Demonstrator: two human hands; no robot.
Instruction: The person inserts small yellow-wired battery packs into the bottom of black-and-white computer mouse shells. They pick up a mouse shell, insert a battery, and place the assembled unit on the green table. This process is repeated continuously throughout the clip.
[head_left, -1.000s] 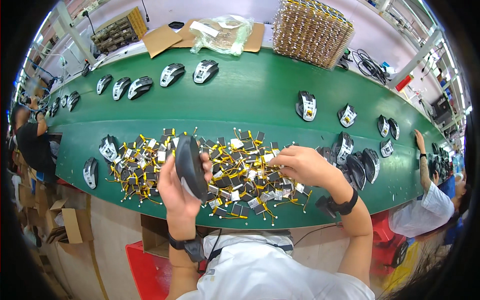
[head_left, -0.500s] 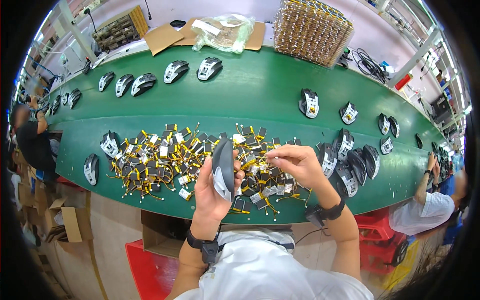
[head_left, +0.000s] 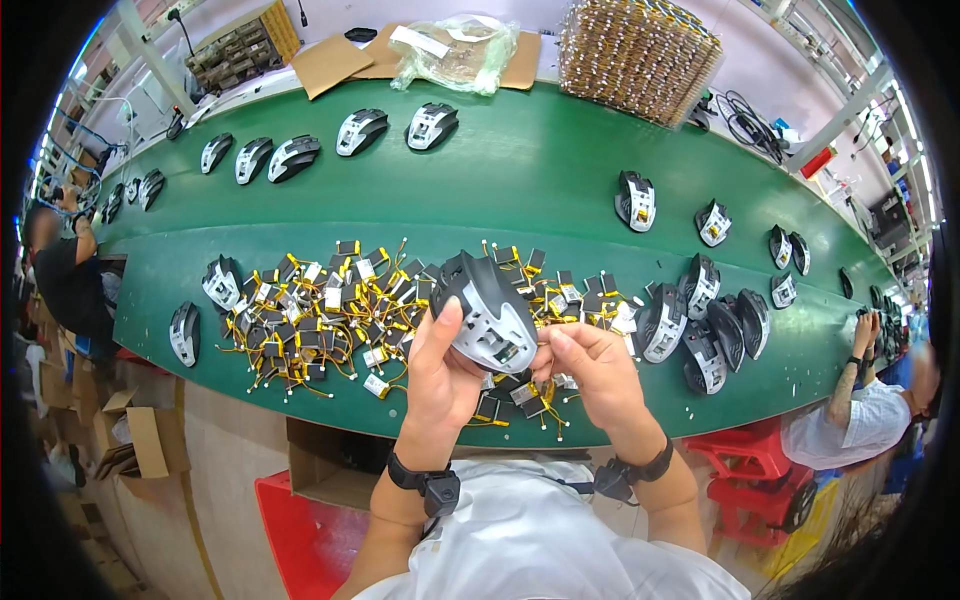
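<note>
My left hand [head_left: 440, 385] holds a computer mouse [head_left: 488, 315] above the bench, thumb on its near left side. Its black shell and silver-grey frame face up, with an open slot near the lower end. At the slot's right edge my right hand [head_left: 600, 375] pinches a thin battery lead; the fingertips hide most of it. Below both hands lies a wide heap of small battery packs [head_left: 335, 297], black and silver with yellow tape, wires and white plugs.
Several mice [head_left: 664, 325] cluster right of the heap; others [head_left: 293, 160] stand along the green bench [head_left: 520, 180]. At the back are a stack of trays [head_left: 640, 62], a plastic bag [head_left: 455, 55] and cardboard [head_left: 330, 66]. Co-workers sit at left [head_left: 70, 275] and right [head_left: 850, 425].
The mouse has turned from its side so its slotted top shows. My right hand has come down and in from the right, bringing its pinched fingertips against the mouse.
</note>
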